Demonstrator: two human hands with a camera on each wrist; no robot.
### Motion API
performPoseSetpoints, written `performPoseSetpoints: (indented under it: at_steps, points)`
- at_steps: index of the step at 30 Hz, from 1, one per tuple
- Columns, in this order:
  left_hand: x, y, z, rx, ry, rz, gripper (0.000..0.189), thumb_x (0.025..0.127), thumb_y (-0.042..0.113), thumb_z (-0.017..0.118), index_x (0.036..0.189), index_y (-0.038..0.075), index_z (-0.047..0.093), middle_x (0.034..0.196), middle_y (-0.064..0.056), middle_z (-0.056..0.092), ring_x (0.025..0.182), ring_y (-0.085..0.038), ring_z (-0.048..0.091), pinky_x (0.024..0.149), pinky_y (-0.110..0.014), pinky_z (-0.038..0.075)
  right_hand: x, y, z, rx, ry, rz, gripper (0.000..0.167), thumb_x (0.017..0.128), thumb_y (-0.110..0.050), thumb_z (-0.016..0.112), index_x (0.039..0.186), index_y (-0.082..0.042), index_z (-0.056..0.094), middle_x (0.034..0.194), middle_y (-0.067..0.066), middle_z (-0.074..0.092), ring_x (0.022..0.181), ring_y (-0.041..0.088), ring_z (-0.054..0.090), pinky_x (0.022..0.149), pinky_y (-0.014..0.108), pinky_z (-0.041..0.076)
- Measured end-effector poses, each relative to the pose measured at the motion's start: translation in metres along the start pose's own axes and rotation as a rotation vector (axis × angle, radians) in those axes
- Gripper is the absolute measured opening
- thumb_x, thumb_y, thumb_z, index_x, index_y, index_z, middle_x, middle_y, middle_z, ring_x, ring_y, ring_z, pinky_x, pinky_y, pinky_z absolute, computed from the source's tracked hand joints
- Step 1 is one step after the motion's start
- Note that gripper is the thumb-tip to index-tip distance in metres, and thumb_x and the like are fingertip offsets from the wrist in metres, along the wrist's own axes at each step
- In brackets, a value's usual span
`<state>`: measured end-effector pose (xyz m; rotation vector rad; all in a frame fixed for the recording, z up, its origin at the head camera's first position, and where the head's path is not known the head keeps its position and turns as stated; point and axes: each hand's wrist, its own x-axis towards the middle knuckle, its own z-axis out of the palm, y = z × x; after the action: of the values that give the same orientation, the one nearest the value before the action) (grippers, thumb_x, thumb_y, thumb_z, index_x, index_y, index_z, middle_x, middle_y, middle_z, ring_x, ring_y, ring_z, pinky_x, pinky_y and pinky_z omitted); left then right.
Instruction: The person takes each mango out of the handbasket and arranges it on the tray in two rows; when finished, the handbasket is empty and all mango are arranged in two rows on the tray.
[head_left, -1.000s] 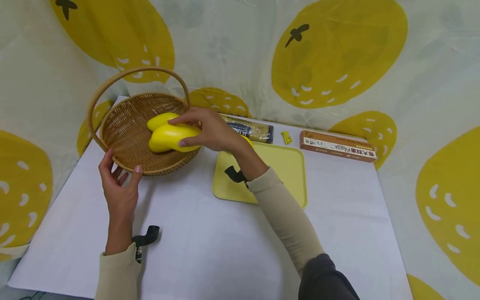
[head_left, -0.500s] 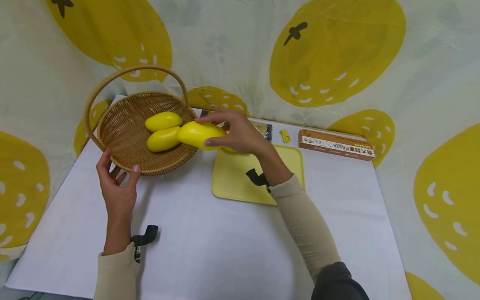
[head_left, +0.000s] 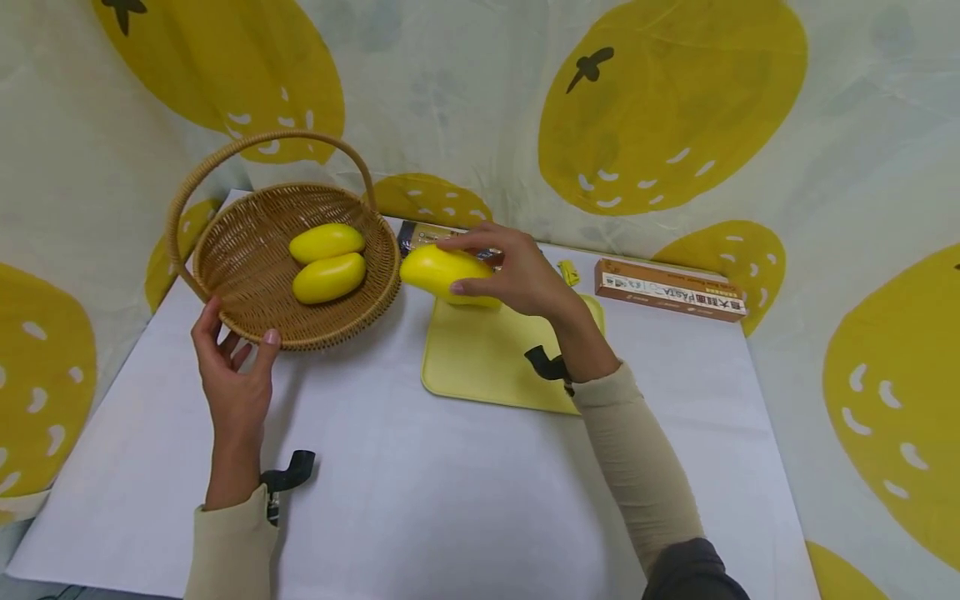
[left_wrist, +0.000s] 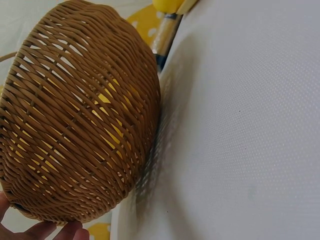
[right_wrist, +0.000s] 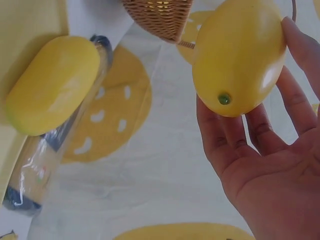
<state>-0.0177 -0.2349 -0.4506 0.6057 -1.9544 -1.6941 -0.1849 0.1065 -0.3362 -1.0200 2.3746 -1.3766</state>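
A brown wicker basket [head_left: 247, 292] with a tall arched handle stands at the table's far left, with two yellow mangoes [head_left: 328, 278] lying side by side in it. My left hand [head_left: 238, 379] grips the basket's near-left rim; its fingertips also show at the basket in the left wrist view. My right hand [head_left: 517, 275] holds another mango [head_left: 442, 268] between thumb and fingers, above the far-left corner of a yellow tray [head_left: 487, 375]. In the right wrist view its green stem dot shows. One more mango [right_wrist: 52, 85] lies at the tray's edge, mostly hidden in the head view.
Behind the tray lies a clear pack of spaghetti [right_wrist: 35, 170], partly covered by my right hand in the head view. A small yellow packet [head_left: 568, 272] and a brown pasta box [head_left: 670, 289] lie along the back edge. A fruit-patterned curtain [head_left: 465, 108] surrounds the white table [head_left: 360, 483].
My right hand has carried its mango rightward, from over the basket to above the tray's corner. The left hand stays on the basket rim, and both mangoes inside are now uncovered.
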Motion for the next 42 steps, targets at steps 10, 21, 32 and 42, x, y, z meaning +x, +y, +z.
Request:
performPoseSetpoints:
  at_steps: [10,21,32,42]
  points:
    - [-0.001,0.003,0.001,0.007,-0.003,-0.012,0.079,0.099,0.016,0.074,0.164,0.032,0.031,0.171,0.002,0.033,0.151,-0.028,0.042,0.121,-0.039,0.032,-0.02,0.017,-0.016,0.008,0.029,0.057,0.054,0.087,-0.016,0.089,0.138,-0.024,0.073,0.131,0.001,0.069,0.119,0.016,0.062,0.099,0.047,0.054]
    - [0.0,0.002,0.0,-0.006,0.0,-0.011,0.079,0.099,0.016,0.074,0.164,0.031,0.031,0.17,0.002,0.034,0.151,-0.028,0.042,0.119,-0.036,0.033,-0.047,0.05,-0.037,-0.037,0.102,0.134,0.053,0.087,-0.016,0.089,0.137,-0.026,0.074,0.135,-0.001,0.07,0.116,0.017,0.064,0.095,0.038,0.057]
    - [0.001,0.0,-0.001,-0.011,-0.005,0.001,0.079,0.099,0.016,0.074,0.164,0.031,0.031,0.17,0.001,0.033,0.151,-0.029,0.042,0.119,-0.036,0.033,-0.076,0.095,-0.058,-0.017,0.113,0.29,0.051,0.09,-0.019,0.087,0.139,-0.024,0.072,0.139,0.003,0.069,0.119,0.023,0.064,0.091,0.025,0.056]
    - [0.001,0.001,-0.001,-0.021,-0.008,0.007,0.079,0.099,0.015,0.072,0.164,0.03,0.031,0.171,0.0,0.033,0.15,-0.028,0.042,0.117,-0.036,0.032,-0.091,0.134,-0.067,-0.022,0.135,0.412,0.051,0.094,-0.013,0.082,0.143,-0.015,0.068,0.144,0.013,0.062,0.127,0.033,0.063,0.088,0.019,0.052]
